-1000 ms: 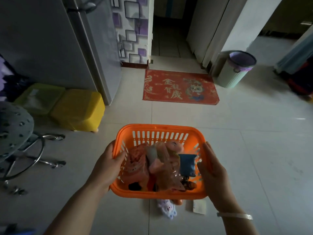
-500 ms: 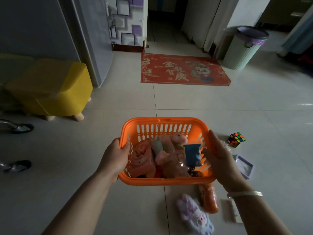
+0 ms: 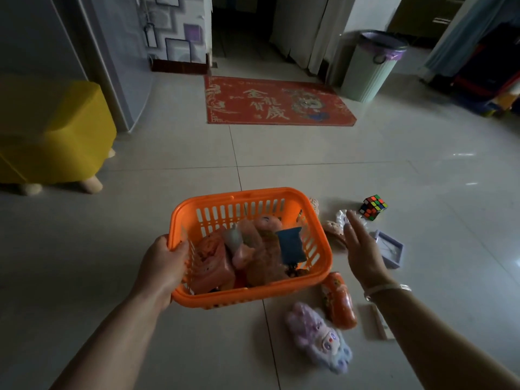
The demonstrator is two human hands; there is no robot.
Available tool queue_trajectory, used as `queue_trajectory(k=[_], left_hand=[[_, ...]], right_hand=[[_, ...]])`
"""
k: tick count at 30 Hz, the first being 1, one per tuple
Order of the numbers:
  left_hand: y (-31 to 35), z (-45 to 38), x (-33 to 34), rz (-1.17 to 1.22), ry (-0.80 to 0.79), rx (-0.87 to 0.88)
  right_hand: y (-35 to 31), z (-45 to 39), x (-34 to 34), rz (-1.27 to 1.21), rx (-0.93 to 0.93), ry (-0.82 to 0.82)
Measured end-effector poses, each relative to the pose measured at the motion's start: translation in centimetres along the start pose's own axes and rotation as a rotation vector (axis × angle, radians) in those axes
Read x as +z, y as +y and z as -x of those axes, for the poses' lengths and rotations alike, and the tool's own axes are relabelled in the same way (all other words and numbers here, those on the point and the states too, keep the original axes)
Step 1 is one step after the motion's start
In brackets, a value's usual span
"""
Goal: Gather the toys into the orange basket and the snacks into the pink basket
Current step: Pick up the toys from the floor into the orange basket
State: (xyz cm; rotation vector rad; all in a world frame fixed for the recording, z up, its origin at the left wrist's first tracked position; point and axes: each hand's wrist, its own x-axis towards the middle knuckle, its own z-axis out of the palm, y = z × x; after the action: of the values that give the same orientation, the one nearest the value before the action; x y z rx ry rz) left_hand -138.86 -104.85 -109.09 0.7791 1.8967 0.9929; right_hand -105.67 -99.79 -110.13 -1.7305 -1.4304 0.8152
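Note:
My left hand [image 3: 161, 266] grips the left rim of the orange basket [image 3: 247, 295], held low over the floor. Inside lie a pink plush toy [image 3: 264, 249], a pink block-like toy [image 3: 212, 261] and a blue piece [image 3: 291, 244]. My right hand [image 3: 361, 249] is off the basket, open, fingers spread, to its right. On the floor right of the basket lie a Rubik's cube [image 3: 372, 207], a small pink toy [image 3: 333, 230], an orange packet [image 3: 339, 304] and a purple plush toy [image 3: 320, 336]. No pink basket is in view.
A small open lilac box [image 3: 389, 250] and a white flat piece [image 3: 377, 322] lie near my right arm. A yellow stool [image 3: 53, 130] stands at left, a red doormat [image 3: 275, 101] ahead, a pale green bin [image 3: 371, 66] behind it.
My right hand has let go of the basket's right rim and moved out to the right, open. The basket is now held by the left hand alone, and more floor items have come into view.

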Motion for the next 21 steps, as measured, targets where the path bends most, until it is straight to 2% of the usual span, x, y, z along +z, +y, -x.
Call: queue_trajectory(k=[2, 4, 6, 8, 15, 18, 21], left_hand=[[-0.7, -0.3, -0.1, 0.017, 0.023, -0.003], [-1.2, -0.6, -0.3, 0.029, 0.037, -0.002], [-1.3, -0.7, -0.3, 0.044, 0.037, -0.004], [-1.4, -0.9, -0.1, 0.045, 0.052, 0.0], [-2.1, -1.9, -0.1, 0.052, 0.084, -0.003], [-2.5, -2.3, -0.4, 0.03, 0.088, 0.006], [-2.6, -2.3, -0.5, 0.014, 0.094, 0.0]], right_hand=[[3.8, 0.3, 0.0, 0.209, 0.074, -0.012], [7.3, 1.3, 0.2, 0.451, 0.199, -0.137], [9.8, 2.1, 0.5, 0.563, 0.323, -0.215], [11.2, 2.2, 1.0, 0.572, 0.377, -0.251], [12.8, 1.8, 4.0, 0.563, 0.331, -0.331], [12.7, 1.5, 4.1, 0.554, 0.288, -0.295], [12.2, 1.0, 3.4, 0.57, 0.23, -0.183]])
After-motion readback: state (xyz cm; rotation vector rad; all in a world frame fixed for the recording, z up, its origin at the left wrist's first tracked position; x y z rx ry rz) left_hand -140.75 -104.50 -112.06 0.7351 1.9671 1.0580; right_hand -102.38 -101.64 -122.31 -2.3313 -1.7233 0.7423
